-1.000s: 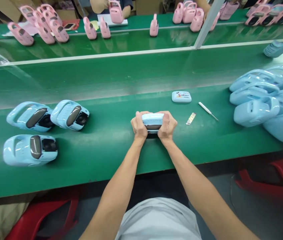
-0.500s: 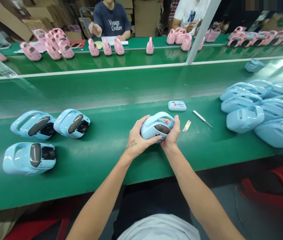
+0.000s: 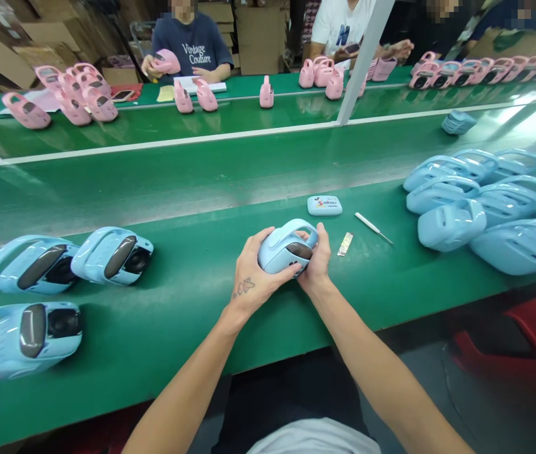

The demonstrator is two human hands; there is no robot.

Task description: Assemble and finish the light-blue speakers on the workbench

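1. Left hand [image 3: 249,277]: from my remote post I am seeing it cupping the left side of a blue case [image 3: 273,253], partly open, thumb lying across the front.
2. Right hand [image 3: 319,260]: it is gripping the case's right side near the handle, half closed, some fingers hiding.
3. Blue case: it is sitting between both hands over the green table [image 3: 187,315]; I cannot tell whether it is touching.
4. Beyond and to the right, a blue cover [image 3: 325,205], a paper strip [image 3: 345,244] and a screwdriver [image 3: 372,227] are lying.
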